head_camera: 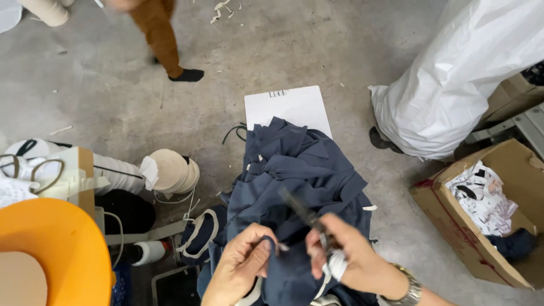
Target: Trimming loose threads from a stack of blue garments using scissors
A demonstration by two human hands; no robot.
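Left hand [241, 263] is closed, a fold of the navy garment [300, 181] pinched between thumb and fingers. Right hand [345, 258] is clamped on a small dark cutting tool [309, 218], its handle end wrapped in white; the blade is blurred, so the exact kind cannot be told. The two hands are held close together but not touching, low in the view, over the near edge of the cloth.

The garment is heaped in the middle of the view, spilling down toward the hands; its far end lies on a white board [292, 107] set on the concrete floor [113, 96]. Judged step: trimming at a seam or edge, with the fold held taut against the tool. The next move is judged to call for the tool tip to be brought to the pinched spot while tension is kept.

Noted around: a cardboard box [470, 238] of scraps at right, a large white sack [459, 79] behind it, cream thread cones [170, 170] at left, an orange seat [56, 255]. Another person's leg [161, 39] is seen at top left
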